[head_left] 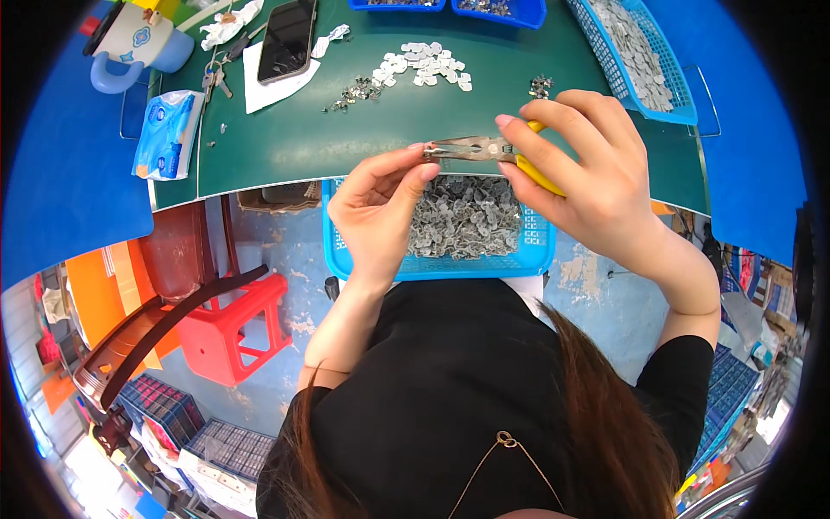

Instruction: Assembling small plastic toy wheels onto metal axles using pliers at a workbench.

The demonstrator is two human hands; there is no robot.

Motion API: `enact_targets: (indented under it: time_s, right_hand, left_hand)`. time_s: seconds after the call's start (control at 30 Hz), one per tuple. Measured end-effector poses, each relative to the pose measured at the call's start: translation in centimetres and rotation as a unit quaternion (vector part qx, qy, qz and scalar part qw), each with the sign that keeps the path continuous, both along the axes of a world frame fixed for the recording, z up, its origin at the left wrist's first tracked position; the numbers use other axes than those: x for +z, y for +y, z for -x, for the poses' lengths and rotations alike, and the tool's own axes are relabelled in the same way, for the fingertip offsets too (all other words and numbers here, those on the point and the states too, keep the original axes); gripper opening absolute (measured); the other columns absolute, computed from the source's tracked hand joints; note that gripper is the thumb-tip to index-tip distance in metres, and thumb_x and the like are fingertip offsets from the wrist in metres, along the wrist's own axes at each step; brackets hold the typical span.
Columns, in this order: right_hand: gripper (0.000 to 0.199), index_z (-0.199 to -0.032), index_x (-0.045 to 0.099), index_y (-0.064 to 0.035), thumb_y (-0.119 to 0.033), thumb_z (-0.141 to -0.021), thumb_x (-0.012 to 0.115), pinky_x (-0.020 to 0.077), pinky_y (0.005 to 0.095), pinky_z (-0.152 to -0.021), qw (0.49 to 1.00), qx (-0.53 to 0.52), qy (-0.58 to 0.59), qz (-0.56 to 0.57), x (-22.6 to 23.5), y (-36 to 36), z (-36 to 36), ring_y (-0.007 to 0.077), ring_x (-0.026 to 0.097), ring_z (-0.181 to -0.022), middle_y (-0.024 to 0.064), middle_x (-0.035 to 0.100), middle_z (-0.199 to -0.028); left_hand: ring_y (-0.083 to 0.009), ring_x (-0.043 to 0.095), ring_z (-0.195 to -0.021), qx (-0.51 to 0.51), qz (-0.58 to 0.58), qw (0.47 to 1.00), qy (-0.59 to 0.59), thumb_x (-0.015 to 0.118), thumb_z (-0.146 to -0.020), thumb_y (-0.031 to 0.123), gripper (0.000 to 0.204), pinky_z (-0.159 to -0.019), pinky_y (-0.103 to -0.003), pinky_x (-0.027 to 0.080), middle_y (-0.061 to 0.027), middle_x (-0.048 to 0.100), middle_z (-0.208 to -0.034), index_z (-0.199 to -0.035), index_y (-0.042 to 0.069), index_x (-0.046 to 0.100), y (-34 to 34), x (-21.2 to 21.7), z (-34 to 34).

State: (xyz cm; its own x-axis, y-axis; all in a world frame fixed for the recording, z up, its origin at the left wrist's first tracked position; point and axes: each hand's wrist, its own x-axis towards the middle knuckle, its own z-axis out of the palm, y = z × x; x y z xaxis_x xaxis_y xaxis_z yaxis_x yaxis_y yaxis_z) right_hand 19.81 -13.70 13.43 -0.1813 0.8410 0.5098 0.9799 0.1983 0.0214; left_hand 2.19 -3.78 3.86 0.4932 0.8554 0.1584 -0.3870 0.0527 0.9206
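My right hand (588,160) is wrapped round the yellow handles of a pair of long-nose pliers (471,149), whose jaws point left. At the jaw tips my left hand (380,199) pinches a small metal piece (429,154), mostly hidden by the fingertips; its exact shape is too small to make out. Both hands are above the near edge of the green table. Below them, a blue basket (333,233) holds a heap of small grey pieces (467,221). Farther back on the table lie a spread of flat whitish pieces (428,62) and a little pile of shiny metal parts (356,92).
A light-blue basket (683,99) of flat grey pieces stands at the right, near another small metal pile (540,86). Dark-blue bins (501,16) sit at the back. Leftward are a phone (287,39), keys (216,80), a tissue pack (167,136), a mug (143,48) and a red stool (226,342).
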Motion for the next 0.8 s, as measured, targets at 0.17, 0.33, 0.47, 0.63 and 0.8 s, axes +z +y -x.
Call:
enact_targets:
  time_s: [0.17, 0.33, 0.47, 0.63, 0.8]
  right_hand:
    - [0.042, -0.1, 0.067, -0.0061, -0.009, -0.06, 0.078, 0.0477, 0.0356, -0.07, 1.0, 0.003, -0.007, 0.002, 0.1, 0.1, 0.3, 0.0265, 0.056, -0.087, 0.0066, 0.061, -0.095]
    - [0.042, -0.1, 0.067, -0.0058, -0.009, -0.059, 0.078, 0.0476, 0.0357, -0.07, 1.0, 0.003, -0.018, -0.002, 0.2, 0.2, 0.4, 0.0262, 0.056, -0.086, 0.0066, 0.061, -0.095]
    - [0.042, -0.1, 0.067, -0.0057, -0.01, -0.059, 0.078, 0.0475, 0.0354, -0.069, 1.0, 0.003, -0.027, -0.006, 0.2, 0.3, 0.6, 0.0258, 0.057, -0.085, 0.0068, 0.061, -0.095]
    - [0.042, -0.099, 0.067, -0.0045, -0.01, -0.058, 0.078, 0.0475, 0.0354, -0.068, 0.998, 0.003, -0.053, -0.023, 0.3, 0.4, 0.9, 0.0257, 0.057, -0.083, 0.0079, 0.061, -0.094]
    - [0.039, -0.097, 0.066, -0.0025, -0.011, -0.059, 0.076, 0.0476, 0.0369, -0.067, 0.996, 0.009, -0.078, -0.034, 0.5, 0.4, 1.2, 0.0261, 0.057, -0.083, 0.0093, 0.06, -0.092]
  left_hand:
    - [-0.0159, 0.065, -0.091, 0.009, -0.018, 1.0, -0.001, 0.066, -0.082, -0.008, 0.022, -0.083, -0.026, 0.053, -0.0143, 0.067, -0.101, -0.103, -0.006, 0.063, -0.1, 0.2, 0.1]
    - [-0.0157, 0.066, -0.091, 0.014, -0.024, 1.0, 0.01, 0.066, -0.082, -0.008, 0.022, -0.083, -0.026, 0.053, -0.014, 0.068, -0.101, -0.104, -0.005, 0.063, -0.1, 0.3, 0.1]
    - [-0.0151, 0.065, -0.09, 0.022, -0.042, 0.999, 0.01, 0.067, -0.081, -0.008, 0.022, -0.082, -0.025, 0.053, -0.0137, 0.068, -0.1, -0.103, -0.005, 0.064, -0.1, 0.2, 0.1]
    - [-0.0143, 0.065, -0.088, 0.04, -0.08, 0.996, 0.021, 0.068, -0.08, -0.009, 0.021, -0.079, -0.024, 0.053, -0.0138, 0.068, -0.1, -0.1, -0.004, 0.066, 0.0, 0.1, 0.1]
    - [-0.0138, 0.066, -0.086, 0.061, -0.127, 0.989, 0.056, 0.069, -0.079, -0.009, 0.02, -0.076, -0.023, 0.052, -0.0136, 0.069, -0.098, -0.097, -0.003, 0.068, 0.0, -0.1, 0.1]
